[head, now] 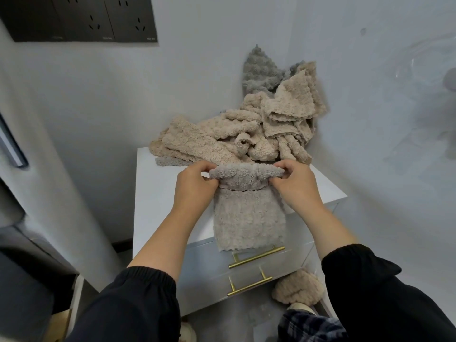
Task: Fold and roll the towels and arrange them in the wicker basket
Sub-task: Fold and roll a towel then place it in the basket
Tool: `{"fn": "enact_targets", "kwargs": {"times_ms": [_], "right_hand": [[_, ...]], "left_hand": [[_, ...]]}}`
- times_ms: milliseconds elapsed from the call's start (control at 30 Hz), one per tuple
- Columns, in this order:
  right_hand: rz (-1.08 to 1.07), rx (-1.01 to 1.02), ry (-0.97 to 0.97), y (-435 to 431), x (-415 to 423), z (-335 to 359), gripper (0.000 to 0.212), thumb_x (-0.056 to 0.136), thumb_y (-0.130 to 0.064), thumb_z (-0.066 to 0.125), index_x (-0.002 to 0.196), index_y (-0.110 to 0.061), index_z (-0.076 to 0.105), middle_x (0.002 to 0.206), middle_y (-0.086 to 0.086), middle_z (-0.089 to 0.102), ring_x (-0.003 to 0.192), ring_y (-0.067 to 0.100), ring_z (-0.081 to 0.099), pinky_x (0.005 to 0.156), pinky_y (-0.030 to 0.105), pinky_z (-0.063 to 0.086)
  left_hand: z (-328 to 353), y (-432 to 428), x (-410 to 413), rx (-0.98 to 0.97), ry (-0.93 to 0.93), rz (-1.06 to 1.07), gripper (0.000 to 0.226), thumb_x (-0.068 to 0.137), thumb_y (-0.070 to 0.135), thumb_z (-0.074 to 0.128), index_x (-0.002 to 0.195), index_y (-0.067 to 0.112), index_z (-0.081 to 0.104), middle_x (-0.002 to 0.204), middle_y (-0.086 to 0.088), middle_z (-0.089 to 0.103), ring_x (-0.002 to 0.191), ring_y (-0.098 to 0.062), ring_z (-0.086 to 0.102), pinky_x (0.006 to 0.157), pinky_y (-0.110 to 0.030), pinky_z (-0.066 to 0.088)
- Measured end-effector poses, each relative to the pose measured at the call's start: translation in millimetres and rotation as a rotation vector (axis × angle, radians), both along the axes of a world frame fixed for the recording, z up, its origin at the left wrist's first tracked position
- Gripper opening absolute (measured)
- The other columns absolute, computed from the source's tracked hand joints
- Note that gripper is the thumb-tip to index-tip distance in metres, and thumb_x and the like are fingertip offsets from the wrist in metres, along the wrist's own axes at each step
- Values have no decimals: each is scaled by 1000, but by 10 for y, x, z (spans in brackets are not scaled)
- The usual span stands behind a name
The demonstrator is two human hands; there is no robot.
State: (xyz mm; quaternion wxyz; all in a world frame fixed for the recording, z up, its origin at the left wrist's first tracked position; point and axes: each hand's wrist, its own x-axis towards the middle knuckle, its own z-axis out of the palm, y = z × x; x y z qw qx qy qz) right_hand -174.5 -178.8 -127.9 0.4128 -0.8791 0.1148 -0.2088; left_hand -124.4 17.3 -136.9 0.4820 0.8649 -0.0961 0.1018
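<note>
**A:** Start nearest. What's by the feet?

**B:** At five o'clock a beige bundle point(298, 287) lies on the floor against the white cabinet point(158, 193). I can't tell if it's a finished roll.

**A:** And the hands?

**B:** Both pinch the towel point(249, 218) with curled fingers. The left hand point(195, 186) is at the nine o'clock end of the roll point(246, 172) and the right hand point(296, 186) at the three o'clock end. Only the far edge is rolled. The rest lies flat toward six o'clock and hangs over the cabinet's front, just above the brass handles point(256, 257).

**A:** Which step, then?

**B:** Rolling, and only just begun, I'd judge. The next move calls for turning the roll toward six o'clock, with both ends level and snug, and drawing the hanging tail up.

**A:** Farther back?

**B:** At twelve o'clock a heap of beige towels point(234, 134) sits unfolded at the cabinet's rear, with a grey towel point(259, 70) propped in the corner of the pale wall point(197, 82). A dark socket panel point(81, 18) is at eleven o'clock. No wicker basket is in view.
</note>
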Motion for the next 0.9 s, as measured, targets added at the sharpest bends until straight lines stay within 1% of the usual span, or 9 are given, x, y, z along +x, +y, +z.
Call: {"fn": "enact_targets", "kwargs": {"times_ms": [67,167,233,333,433,533,667,733,900], "right_hand": [[11,-46,19,-14,-19,-6,24,83,-2,65,91,-24,60,69,-13,53,56,3,47,47,10,33],[39,-149,107,-52,-51,-7,21,82,-2,63,95,-18,65,74,-10,54,62,8,48,58,25,39],[65,-197,169,-84,-82,16,21,82,-2,62,96,-18,66,78,-6,56,69,13,51,61,27,39],[128,-232,267,-134,-129,54,22,80,-3,67,95,-20,66,91,3,61,78,18,54,66,28,42],[223,-221,380,-191,-170,52,20,77,-18,76,91,-25,63,107,-1,57,98,15,55,79,27,42],[260,-178,381,-216,-170,4,20,84,-40,69,88,-21,66,105,-6,61,100,10,54,82,28,39],[217,-148,343,-187,-140,-75,16,92,-31,60,91,-15,61,105,3,63,101,19,58,81,31,43],[216,-122,379,-170,-135,-112,15,91,-26,61,101,-17,54,111,7,59,97,20,56,76,29,42],[234,-24,397,-147,-128,-84,50,88,-19,66,132,-23,41,120,2,43,104,14,44,80,23,35]], "left_hand": [[-15,23,-3,46,8,-25,24,80,0,60,84,24,64,87,12,62,69,-2,58,62,-17,40],[-21,79,-1,180,26,-97,23,79,1,59,79,24,62,82,11,61,67,-1,57,60,-20,40],[-6,121,-7,267,49,-158,22,78,1,59,80,23,62,78,11,59,66,-1,55,60,-19,39],[8,171,-12,350,71,-258,21,79,1,58,85,20,64,96,7,59,81,-10,58,72,-25,45],[16,184,-32,334,94,-295,26,80,-1,51,82,19,67,104,3,58,92,-17,55,84,-30,45],[2,158,-26,313,86,-283,19,86,9,54,77,14,70,102,2,59,95,-16,55,87,-31,43],[-64,123,-1,350,78,-292,10,85,21,67,78,16,62,107,0,59,104,-15,51,80,-25,35],[-78,121,-8,343,152,-291,13,85,23,67,88,19,56,106,-3,60,102,-20,53,75,-28,39],[-67,121,15,357,241,-324,49,85,23,69,129,20,49,118,-4,56,106,-19,52,86,-26,41]]}}
